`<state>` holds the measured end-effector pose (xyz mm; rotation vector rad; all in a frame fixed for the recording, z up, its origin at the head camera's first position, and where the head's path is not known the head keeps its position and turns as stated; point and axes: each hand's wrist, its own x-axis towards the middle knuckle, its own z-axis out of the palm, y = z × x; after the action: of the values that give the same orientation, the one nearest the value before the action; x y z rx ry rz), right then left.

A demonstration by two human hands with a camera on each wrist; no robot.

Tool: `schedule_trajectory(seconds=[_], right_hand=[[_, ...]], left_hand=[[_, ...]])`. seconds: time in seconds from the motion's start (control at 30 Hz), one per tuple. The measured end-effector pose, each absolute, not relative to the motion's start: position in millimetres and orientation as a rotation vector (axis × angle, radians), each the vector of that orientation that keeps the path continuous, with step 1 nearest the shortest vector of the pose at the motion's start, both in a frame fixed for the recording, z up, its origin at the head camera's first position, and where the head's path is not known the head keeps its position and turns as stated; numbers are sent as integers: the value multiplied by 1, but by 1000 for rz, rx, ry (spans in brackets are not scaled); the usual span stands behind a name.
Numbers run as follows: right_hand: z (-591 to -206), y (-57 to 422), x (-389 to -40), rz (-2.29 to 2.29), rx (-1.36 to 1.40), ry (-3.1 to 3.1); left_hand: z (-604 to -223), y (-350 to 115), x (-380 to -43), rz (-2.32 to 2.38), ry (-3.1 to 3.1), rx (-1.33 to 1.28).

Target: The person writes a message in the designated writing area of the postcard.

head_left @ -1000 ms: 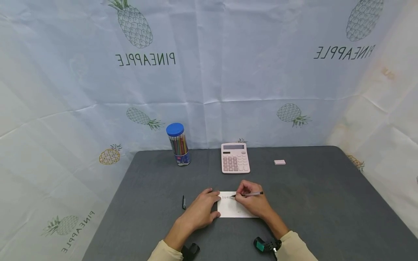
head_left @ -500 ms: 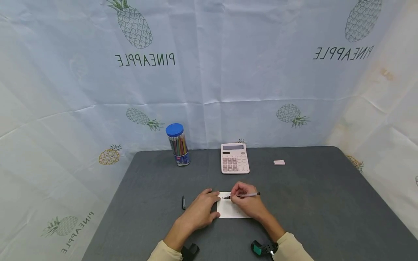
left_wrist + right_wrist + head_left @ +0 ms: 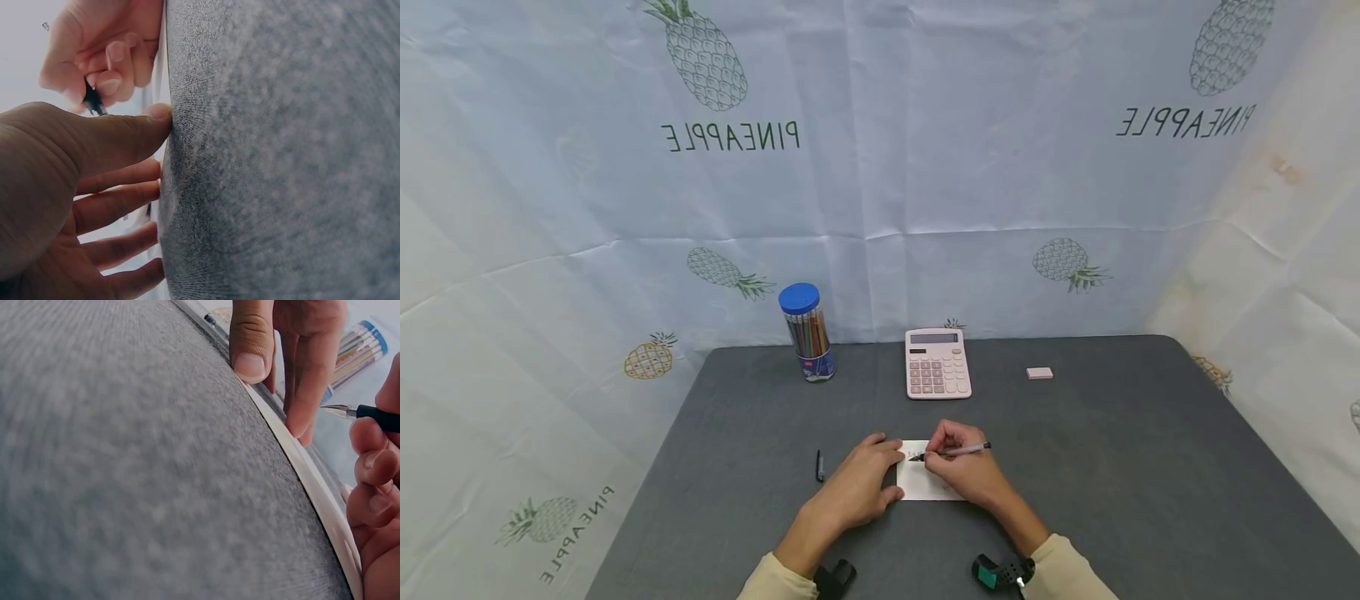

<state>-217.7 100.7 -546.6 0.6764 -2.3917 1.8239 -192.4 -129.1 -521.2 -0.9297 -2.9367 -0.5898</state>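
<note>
My right hand point(image 3: 966, 462) pinches a pen point(image 3: 964, 450) with a dark grip and pale barrel, its tip low over the upper left of a white sheet of paper point(image 3: 917, 483). Small dark handwriting shows close to the tip. In the right wrist view the pen's metal point point(image 3: 339, 410) sticks out past thumb and forefinger. My left hand point(image 3: 859, 483) lies at the paper's left edge, fingers spread and fairly straight. Its thumb point(image 3: 134, 134) and fingertips press down there in the left wrist view. Part of the sheet is hidden under my right hand.
A pen cap point(image 3: 820, 466) lies left of my left hand. Farther back stand a blue-lidded tub of pencils point(image 3: 808, 333), a pink calculator point(image 3: 937, 364) and a small pink eraser point(image 3: 1040, 373) on the dark table point(image 3: 1112, 467). A pineapple-print cloth point(image 3: 880, 167) hangs behind.
My right hand has moved left across the paper with the pen, from the end of the written line to near its left side, and slightly down. The left hand stays in place.
</note>
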Motion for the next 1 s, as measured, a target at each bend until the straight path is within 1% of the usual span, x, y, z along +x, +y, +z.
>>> schedule_trajectory(seconds=[0.1, 0.17, 0.4, 0.43, 0.57, 0.63, 0.67, 1.0], right_hand=[[-547, 99, -217, 1785, 656, -2410], [-546, 98, -217, 1759, 646, -2419], [-545, 97, -216, 1722, 670, -2408], [-545, 96, -216, 1717, 673, -2407], [-547, 96, -217, 1698, 683, -2410], [-548, 96, -217, 1685, 689, -2415], [-548, 96, -217, 1679, 694, -2418], [-549, 96, -216, 1614, 719, -2459]], left_hand=[[-503, -125, -185, -577, -2984, -902], [-499, -124, -184, -566, -3000, -890], [-499, -123, -184, -548, -3018, -881], [-508, -125, -187, -566, -2995, -886], [-509, -125, -188, -556, -2988, -886], [-509, -125, -188, -555, -2983, -887], [-500, -123, -185, -537, -3005, -883], [-501, -123, -184, -543, -3000, -885]])
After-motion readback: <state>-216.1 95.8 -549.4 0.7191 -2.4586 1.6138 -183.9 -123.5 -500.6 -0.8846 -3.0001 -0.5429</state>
